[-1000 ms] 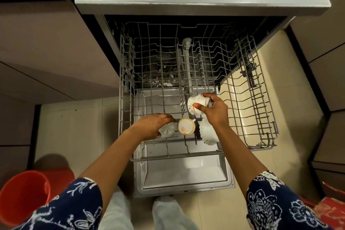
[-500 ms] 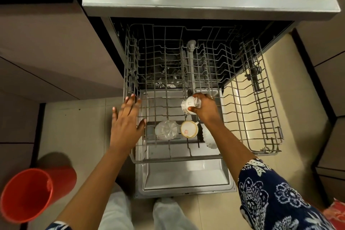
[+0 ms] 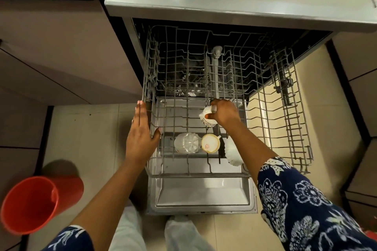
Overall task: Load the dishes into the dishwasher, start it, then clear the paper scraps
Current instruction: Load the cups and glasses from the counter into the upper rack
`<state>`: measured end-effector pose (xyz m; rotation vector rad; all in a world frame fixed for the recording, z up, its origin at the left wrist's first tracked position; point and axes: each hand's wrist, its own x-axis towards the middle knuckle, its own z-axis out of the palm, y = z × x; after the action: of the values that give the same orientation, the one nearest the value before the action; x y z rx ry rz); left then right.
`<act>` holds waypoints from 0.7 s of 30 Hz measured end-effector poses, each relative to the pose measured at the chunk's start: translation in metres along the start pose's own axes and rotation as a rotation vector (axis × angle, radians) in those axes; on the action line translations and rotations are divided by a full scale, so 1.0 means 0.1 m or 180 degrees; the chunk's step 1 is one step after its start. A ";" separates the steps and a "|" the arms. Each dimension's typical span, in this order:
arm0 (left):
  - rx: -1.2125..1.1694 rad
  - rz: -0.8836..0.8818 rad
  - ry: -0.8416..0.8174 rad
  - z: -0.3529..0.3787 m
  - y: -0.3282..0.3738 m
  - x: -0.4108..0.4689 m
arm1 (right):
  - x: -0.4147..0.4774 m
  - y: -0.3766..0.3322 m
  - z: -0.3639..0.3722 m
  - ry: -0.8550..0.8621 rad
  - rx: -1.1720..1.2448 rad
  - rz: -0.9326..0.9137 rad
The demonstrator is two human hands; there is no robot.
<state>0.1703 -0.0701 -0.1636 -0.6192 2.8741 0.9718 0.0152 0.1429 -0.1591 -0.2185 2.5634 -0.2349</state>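
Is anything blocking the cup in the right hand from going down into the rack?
Nothing visible. The right hand holds the patterned cup over bare wires of the rack; the upturned glass, cream mug and white bowl sit a row nearer the person, clear of it.

Orange-red bucket [image 3: 30,206], grey wire rack [image 3: 285,124], navy sleeve [image 3: 302,210] with white floral print.
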 end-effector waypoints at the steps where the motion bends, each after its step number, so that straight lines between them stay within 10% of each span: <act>1: 0.0002 -0.0003 0.0003 0.00 0.00 0.00 | 0.02 -0.04 0.02 -0.0082 -0.0029 0.0052; 21: -0.0134 -0.0139 -0.0463 -0.50 0.16 0.04 | -0.55 -0.34 -0.04 0.0728 0.0647 0.0101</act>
<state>0.1646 -0.0895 -0.1147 -0.5853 2.7090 1.0283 0.0628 0.1218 -0.1201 -0.0780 2.7410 -0.5327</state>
